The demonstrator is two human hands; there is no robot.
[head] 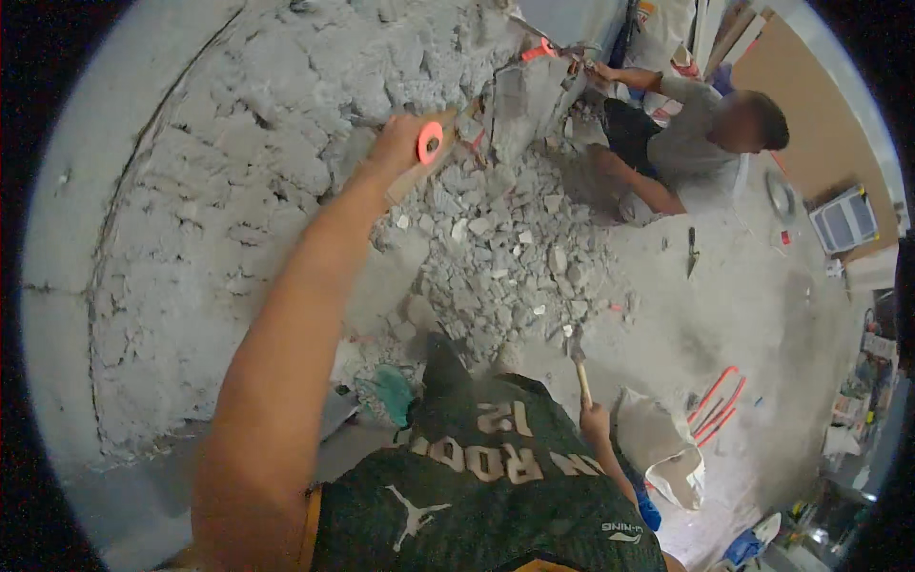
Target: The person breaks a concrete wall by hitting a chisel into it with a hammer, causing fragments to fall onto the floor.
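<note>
My left hand (397,143) reaches out to the rough, chipped wall (214,179). It grips a chisel whose round orange hand guard (429,143) faces me; the hand and guard hide most of the shank. Low on my right side, my right hand (595,422) holds the wooden handle of a hammer (582,379). The hammer's head hangs near the edge of a heap of broken masonry rubble (500,243). That heap spreads along the foot of the wall, in front of my legs.
A co-worker (693,143) crouches beyond the rubble, one hand near another orange-guarded chisel (537,50). A pointed trowel (692,254) lies on the floor. On my right are a white woven sack (661,443) and bent red rods (715,404). A crate-like box (843,218) stands farther off.
</note>
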